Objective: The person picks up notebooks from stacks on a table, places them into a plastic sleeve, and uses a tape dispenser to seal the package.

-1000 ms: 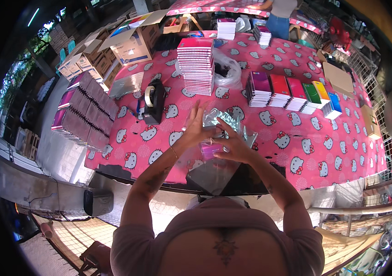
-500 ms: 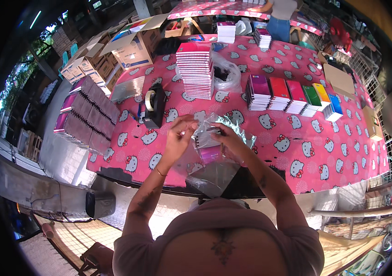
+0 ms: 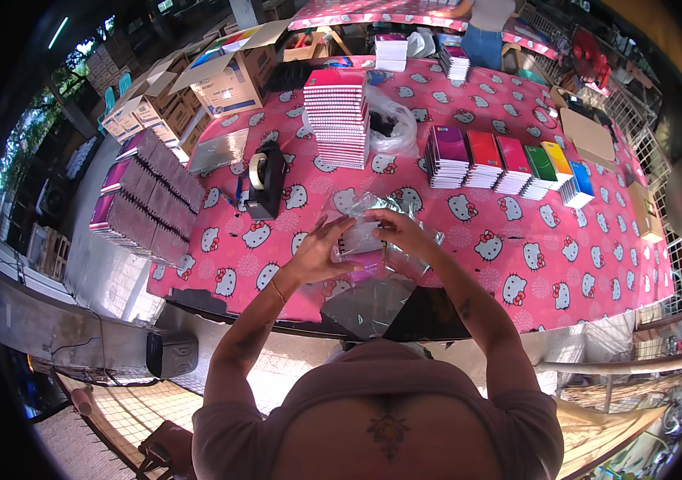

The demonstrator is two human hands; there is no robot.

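In front of me a spiral notebook (image 3: 370, 260) with a purple part showing lies in clear plastic film (image 3: 369, 308) at the table's near edge. Crinkled film bunches at its far end and drapes toward me. My left hand (image 3: 323, 254) rests on the notebook's left side, thumb and fingers apart. At the far end, my right hand (image 3: 398, 230) has its fingers bent and pinched on the film. Both hands partly cover the notebook. Beyond my left hand stands a black tape dispenser (image 3: 267, 184) with a roll of tape.
A tall stack of red-covered notebooks (image 3: 335, 120) stands behind. Several stacks in different colours (image 3: 485, 164) are to the right, with grey-sided stacks (image 3: 149, 196) at left. Cardboard boxes (image 3: 233, 80) line the far left. A person (image 3: 485, 36) stands at the far table.
My left hand has gone from a raised pinch to lying spread on the notebook's left side. My right hand has shifted slightly away from me, still at the film.
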